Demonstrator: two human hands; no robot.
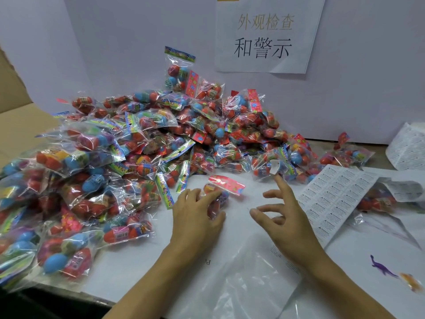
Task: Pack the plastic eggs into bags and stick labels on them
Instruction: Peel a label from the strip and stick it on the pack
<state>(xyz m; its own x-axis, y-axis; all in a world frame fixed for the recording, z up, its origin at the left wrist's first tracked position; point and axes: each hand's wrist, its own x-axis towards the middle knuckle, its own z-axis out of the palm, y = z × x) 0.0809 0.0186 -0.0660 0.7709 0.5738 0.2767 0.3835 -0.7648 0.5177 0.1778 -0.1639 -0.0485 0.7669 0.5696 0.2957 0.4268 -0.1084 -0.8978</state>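
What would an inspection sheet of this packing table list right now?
Surface: white table, mostly covered.
Job's things: big pile of bagged eggs; one bag under the left hand; label sheet; a label on the right hand fingertip.
Clutter: purple toy dinosaur, loose clear bag.
Grippers: left hand grips the bag; right hand open.
Cables: nothing seen.
Surroundings: paper sign, cardboard box.

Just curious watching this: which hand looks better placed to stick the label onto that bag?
Probably the right hand: a small label sits on its raised fingertip. The left hand already grips the bag of eggs on the table.
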